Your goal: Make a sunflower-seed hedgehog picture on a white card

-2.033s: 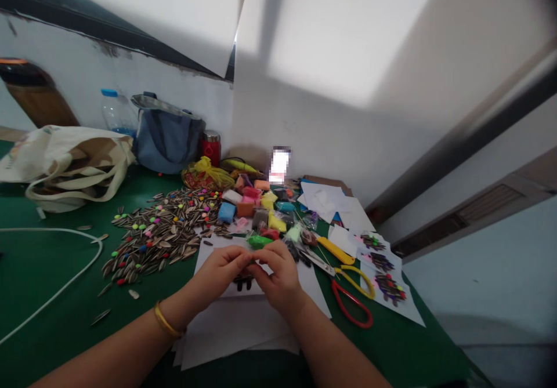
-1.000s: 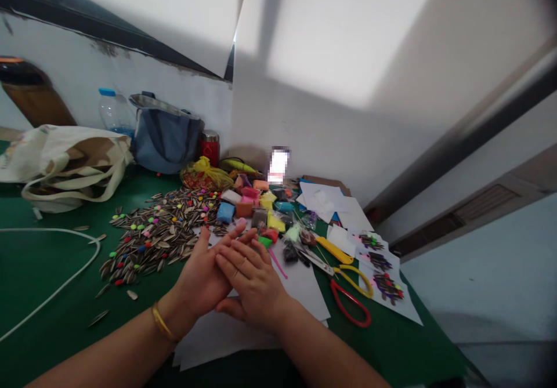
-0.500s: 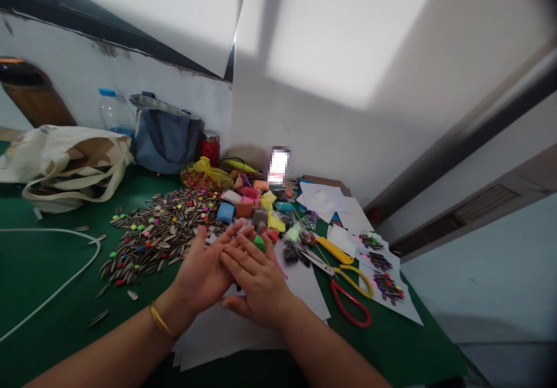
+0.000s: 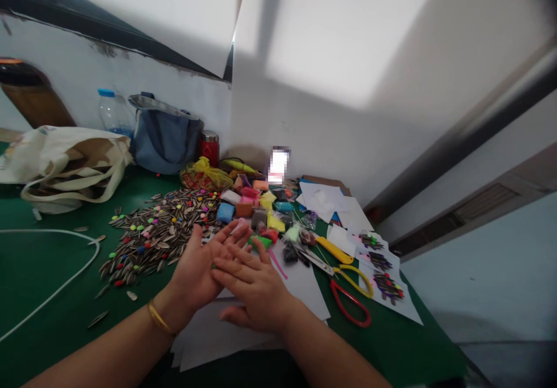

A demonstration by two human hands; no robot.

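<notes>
My left hand (image 4: 198,272) is palm up, fingers stretched out, with a gold bangle (image 4: 159,318) on its wrist. Across its palm and fingers lies my right hand (image 4: 263,292), flat and palm down, its fingers extended. A tiny green bit, perhaps modelling clay (image 4: 213,265), shows between the palms at the right fingertips; most of it is hidden. Just beyond the fingers sits a larger green lump (image 4: 260,242) on white paper (image 4: 226,344), beside a thin pink strip (image 4: 278,265).
Striped sunflower seeds (image 4: 163,228) with coloured beads are heaped left. Wrapped clay blocks (image 4: 275,221) lie behind the hands. Red-and-yellow-handled scissors (image 4: 351,303), a yellow cutter (image 4: 335,250) and paper with seed figures (image 4: 407,307) are right. Bags (image 4: 167,138) and a phone (image 4: 278,165) stand behind.
My right hand has slid slightly back toward me and left across the left palm. More of the left fingers, the green lump and the pink strip now show.
</notes>
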